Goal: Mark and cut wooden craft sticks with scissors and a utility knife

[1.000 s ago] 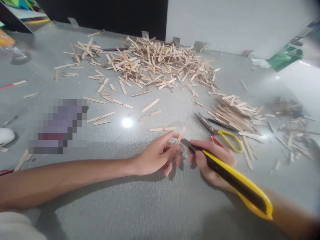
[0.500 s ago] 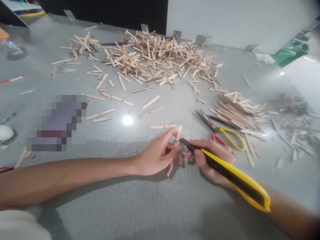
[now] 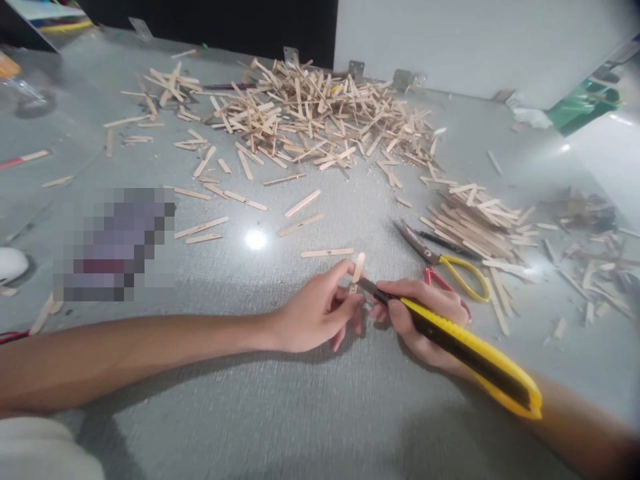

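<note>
My left hand (image 3: 317,310) pinches a short wooden popsicle stick (image 3: 359,268), its upper end pointing away from me. A dark mark shows low on the stick, close to my fingertips. My right hand (image 3: 425,320) is wrapped round a yellow and black utility knife (image 3: 465,350), whose blade (image 3: 367,285) is out and meets the stick's right side near that mark. Just beyond my hands lies another stick (image 3: 327,253) with a similar mark. Scissors (image 3: 430,257) with yellow and red handles lie past my right hand, partly covered by it.
A large heap of wooden sticks (image 3: 310,113) spreads across the back of the grey table (image 3: 280,420). A neater pile (image 3: 470,220) sits behind the scissors, with scraps (image 3: 595,280) to its right. A blurred-out purple object (image 3: 120,233) and a white object (image 3: 11,265) lie left.
The knife blade has shifted very slightly against the stick. Both hands keep their grip and nearly the same place; the whole view has moved only a touch.
</note>
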Motion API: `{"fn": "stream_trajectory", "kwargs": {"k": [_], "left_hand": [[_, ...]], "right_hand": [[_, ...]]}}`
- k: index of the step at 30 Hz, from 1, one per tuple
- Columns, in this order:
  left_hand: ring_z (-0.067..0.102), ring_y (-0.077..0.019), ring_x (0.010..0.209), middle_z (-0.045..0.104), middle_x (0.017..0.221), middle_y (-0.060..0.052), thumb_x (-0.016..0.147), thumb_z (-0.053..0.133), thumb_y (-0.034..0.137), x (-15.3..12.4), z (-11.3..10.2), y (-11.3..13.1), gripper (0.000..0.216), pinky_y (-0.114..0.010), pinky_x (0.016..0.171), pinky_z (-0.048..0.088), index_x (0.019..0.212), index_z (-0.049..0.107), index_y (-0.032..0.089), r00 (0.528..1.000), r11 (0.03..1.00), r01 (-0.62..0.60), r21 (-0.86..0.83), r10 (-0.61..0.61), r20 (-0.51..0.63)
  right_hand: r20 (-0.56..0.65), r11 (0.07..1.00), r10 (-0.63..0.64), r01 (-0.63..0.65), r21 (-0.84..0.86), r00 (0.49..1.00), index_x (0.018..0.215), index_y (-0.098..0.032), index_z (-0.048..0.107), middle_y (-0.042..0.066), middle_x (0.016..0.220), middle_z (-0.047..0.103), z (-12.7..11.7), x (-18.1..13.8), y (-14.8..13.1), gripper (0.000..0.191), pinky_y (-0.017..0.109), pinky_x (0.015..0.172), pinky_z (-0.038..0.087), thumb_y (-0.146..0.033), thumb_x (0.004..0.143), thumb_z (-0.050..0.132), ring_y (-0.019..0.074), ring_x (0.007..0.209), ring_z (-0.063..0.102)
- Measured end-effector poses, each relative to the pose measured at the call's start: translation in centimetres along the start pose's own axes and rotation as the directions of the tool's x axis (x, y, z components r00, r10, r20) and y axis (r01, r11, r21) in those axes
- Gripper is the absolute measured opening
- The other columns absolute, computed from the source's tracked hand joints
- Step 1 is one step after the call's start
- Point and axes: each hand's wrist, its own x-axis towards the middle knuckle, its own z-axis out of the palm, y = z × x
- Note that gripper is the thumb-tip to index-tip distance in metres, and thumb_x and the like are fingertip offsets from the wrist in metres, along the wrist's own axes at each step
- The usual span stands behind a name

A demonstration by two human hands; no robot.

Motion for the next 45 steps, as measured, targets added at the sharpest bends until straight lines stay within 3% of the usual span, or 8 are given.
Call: {"fn": "stream_trajectory", "kwargs": {"k": [16,21,32,45], "left_hand": [[0.054,-0.0098,0.045,0.067,0.072,0.005,0.119,0.041,0.039,0.0,0.2,-0.3,0.014,-0.018,0.045,0.041,0.12,0.041,0.026,0.999,0.982,-0.019,0.19,0.027,-0.043],[0.058,-0.0106,0.053,0.066,0.08,0.003,0.119,0.039,0.037,0.0,0.2,-0.6,0.012,-0.02,0.049,0.045,0.123,0.038,0.025,0.995,0.97,-0.093,0.225,0.1,-0.023],[0.061,-0.0117,0.056,0.063,0.076,0.005,0.117,0.042,0.029,-0.2,0.6,-0.9,0.005,-0.022,0.054,0.048,0.119,0.039,0.025,0.989,0.963,-0.113,0.246,0.133,-0.067],[0.062,-0.0104,0.056,0.063,0.077,0.007,0.117,0.047,0.028,-0.1,0.6,-1.5,0.007,-0.021,0.055,0.051,0.12,0.041,0.025,0.984,0.967,-0.138,0.216,0.158,-0.081]], "right_hand": [[0.008,0.996,-0.087,0.087,-0.021,0.996,0.121,-0.027,0.078,0.0,0.084,0.085,0.2,0.1,0.4,0.025,0.029,0.065,0.07,-0.011,0.103,0.068,0.0189,0.065,0.082],[0.036,0.996,-0.083,0.084,-0.013,0.996,0.123,-0.029,0.076,0.002,0.083,0.083,0.4,0.0,0.6,0.028,0.036,0.065,0.073,-0.011,0.105,0.065,0.0224,0.065,0.081],[-0.036,0.999,-0.024,0.022,-0.039,0.999,0.114,-0.022,0.076,-0.001,0.072,0.076,1.2,-0.2,0.4,0.016,0.032,0.054,0.059,-0.014,0.104,0.065,0.0183,0.06,0.076],[-0.02,0.999,-0.034,0.033,-0.031,0.999,0.11,-0.02,0.074,-0.001,0.07,0.076,1.3,0.0,-0.1,0.015,0.028,0.052,0.058,-0.012,0.103,0.064,0.0153,0.053,0.072]]}}
